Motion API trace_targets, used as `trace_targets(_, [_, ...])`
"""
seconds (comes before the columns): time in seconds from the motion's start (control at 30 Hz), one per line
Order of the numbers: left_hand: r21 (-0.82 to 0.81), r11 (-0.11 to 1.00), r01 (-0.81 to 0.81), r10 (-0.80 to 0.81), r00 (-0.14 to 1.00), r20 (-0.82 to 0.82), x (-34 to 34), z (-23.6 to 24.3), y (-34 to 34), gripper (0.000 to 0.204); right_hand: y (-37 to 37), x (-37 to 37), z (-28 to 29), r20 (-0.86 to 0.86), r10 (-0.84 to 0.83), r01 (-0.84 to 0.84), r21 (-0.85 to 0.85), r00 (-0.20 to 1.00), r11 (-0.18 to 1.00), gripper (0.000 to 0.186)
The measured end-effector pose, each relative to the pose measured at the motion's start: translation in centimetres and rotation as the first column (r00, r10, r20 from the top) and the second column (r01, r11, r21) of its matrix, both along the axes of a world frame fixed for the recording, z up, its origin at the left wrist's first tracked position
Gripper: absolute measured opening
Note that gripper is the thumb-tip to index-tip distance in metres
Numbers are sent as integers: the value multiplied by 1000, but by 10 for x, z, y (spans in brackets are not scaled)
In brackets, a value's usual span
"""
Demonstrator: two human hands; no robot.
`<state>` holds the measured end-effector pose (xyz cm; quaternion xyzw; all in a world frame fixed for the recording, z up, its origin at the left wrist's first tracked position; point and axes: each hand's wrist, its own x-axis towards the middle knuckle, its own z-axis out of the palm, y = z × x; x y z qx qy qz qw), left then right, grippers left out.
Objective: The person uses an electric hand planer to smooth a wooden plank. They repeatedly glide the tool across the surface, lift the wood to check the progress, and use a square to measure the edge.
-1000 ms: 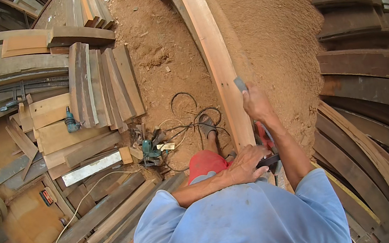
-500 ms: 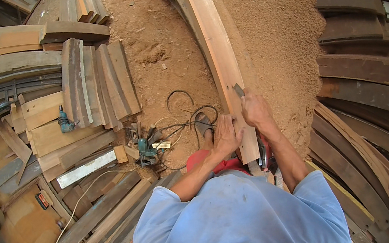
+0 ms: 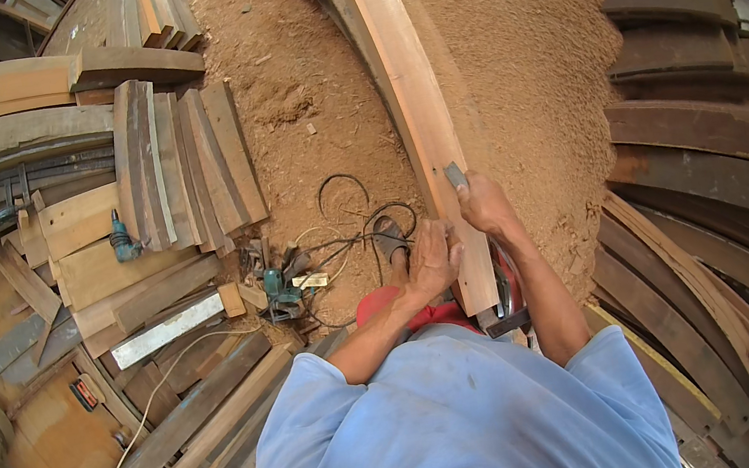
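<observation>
A long, pale wooden plank (image 3: 425, 100) stretches away from my lap, lying lengthwise in front of me. My left hand (image 3: 436, 256) is at the plank's left side near its close end, fingers extended and resting on or against the wood. My right hand (image 3: 485, 203) is closed around a flat grey metal blade (image 3: 455, 175) over the plank's right edge. The blade's tip sticks out past the fingers; the rest of the tool is hidden in my grip. A dark bar (image 3: 508, 322) shows beside the plank's near end, close to my lap.
Stacked boards (image 3: 190, 165) and a teal drill (image 3: 121, 238) lie at left. A teal power tool (image 3: 281, 292) and black cable (image 3: 351, 237) are on the ground by my foot (image 3: 389, 237). Sawdust (image 3: 524, 66) covers the right; curved timbers (image 3: 698, 127) are piled beyond.
My left hand has turned and shifted slightly left on the plank. The blade in my right hand has tilted and moved a little. The dark bar now shows near my lap.
</observation>
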<state>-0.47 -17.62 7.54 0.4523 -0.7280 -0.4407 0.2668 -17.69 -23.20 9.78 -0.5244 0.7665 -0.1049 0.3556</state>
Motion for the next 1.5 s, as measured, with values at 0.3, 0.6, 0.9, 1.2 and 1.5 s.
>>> trace_targets(0.3, [53, 998, 21, -21, 1000, 4, 2, -8, -2, 41, 8, -30, 1, 764, -506, 268, 430, 400, 862, 21])
trace_targets(0.6, [41, 999, 36, -37, 998, 41, 2, -7, 0, 39, 27, -20, -26, 297, -17, 34, -50, 955, 998, 20])
trace_targets(0.9, [-122, 880, 459, -460, 888, 16, 22, 54, -16, 63, 7, -38, -5, 729, -663, 641, 431, 167, 635, 19])
trace_targets(1.2, [65, 884, 463, -456, 885, -100, 50, 72, 27, 50, 57, -57, -47, 765, -562, 601, 619, -316, 505, 21])
trace_targets(1.5, [-189, 960, -206, 212, 977, 13, 52, -17, 8, 20, 184, -90, -15, 644, -583, 622, 206, 496, 756, 46])
